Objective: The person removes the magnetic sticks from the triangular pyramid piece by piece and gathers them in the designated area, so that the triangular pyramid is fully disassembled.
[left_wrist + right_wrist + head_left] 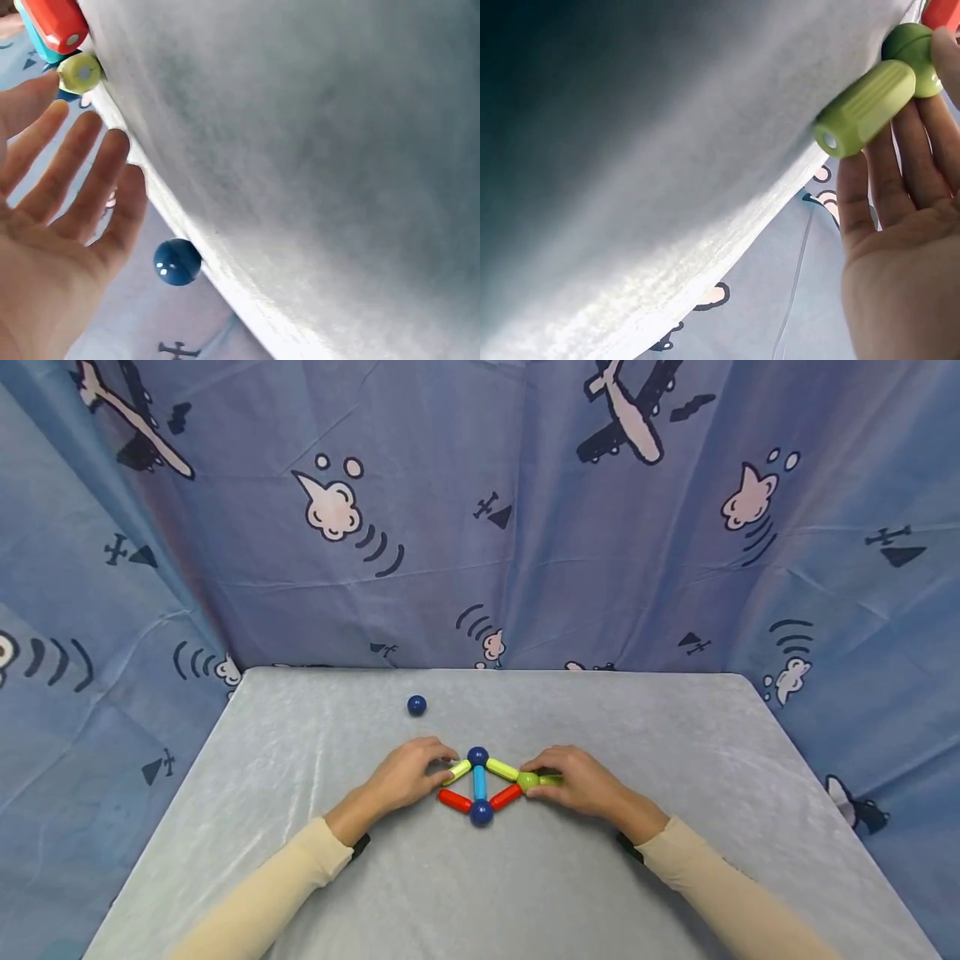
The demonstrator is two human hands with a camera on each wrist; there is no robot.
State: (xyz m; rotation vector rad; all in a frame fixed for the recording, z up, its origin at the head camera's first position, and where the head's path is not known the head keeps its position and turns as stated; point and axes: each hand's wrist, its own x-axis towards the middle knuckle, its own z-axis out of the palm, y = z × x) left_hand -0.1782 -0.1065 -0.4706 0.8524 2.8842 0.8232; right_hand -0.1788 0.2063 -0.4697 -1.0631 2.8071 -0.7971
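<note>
A magnetic figure lies on the table. One dark blue ball (477, 756) tops its light blue rod (480, 783); another blue ball (482, 812) sits at the bottom. My left hand (411, 772) is at the left yellow-green rod (459, 770), thumb against it and fingers loosely extended. Below that rod, a red rod (454, 801) points left. My right hand (579, 779) holds a green ball (913, 56) between thumb and fingers. A green rod (866, 109) sticks out from this ball beside the palm. Another yellow-green rod (502, 769) and red rod (506, 796) run to the green ball.
A loose dark blue ball (417, 705) lies near the table's back edge, beyond the left hand. The grey cloth-covered table (360, 893) ends at a blue patterned curtain (435, 527), which also hangs along both sides.
</note>
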